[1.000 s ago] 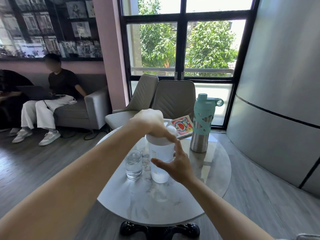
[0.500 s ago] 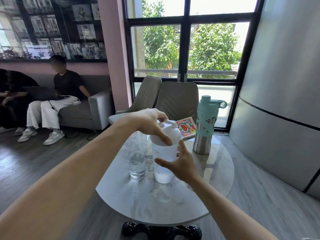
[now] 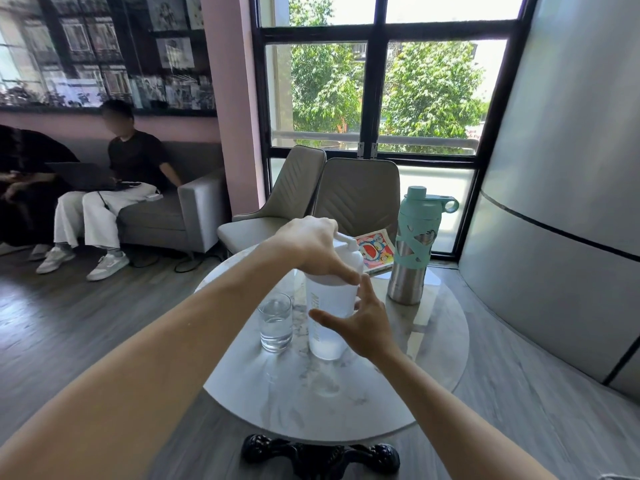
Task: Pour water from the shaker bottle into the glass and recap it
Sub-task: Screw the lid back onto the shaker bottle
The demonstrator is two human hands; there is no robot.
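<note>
A translucent white shaker bottle (image 3: 329,320) stands upright on the round marble table (image 3: 332,393), a little water at its bottom. My left hand (image 3: 311,251) sits over its white lid (image 3: 349,254), fingers curled around the lid's rim. My right hand (image 3: 360,323) wraps the bottle's body from the right, thumb across the front. A clear glass (image 3: 276,322) holding water stands just left of the bottle, apart from both hands.
A steel bottle with a teal cap and sleeve (image 3: 417,244) stands at the table's back right. A colourful booklet (image 3: 375,249) lies behind the shaker. Two grey chairs (image 3: 356,199) face the table's far side. People sit on a sofa (image 3: 166,216) at left.
My left hand has turned on the lid, its fingers shifting round the rim. My right hand keeps its hold on the bottle's body. The view has drifted slightly.
</note>
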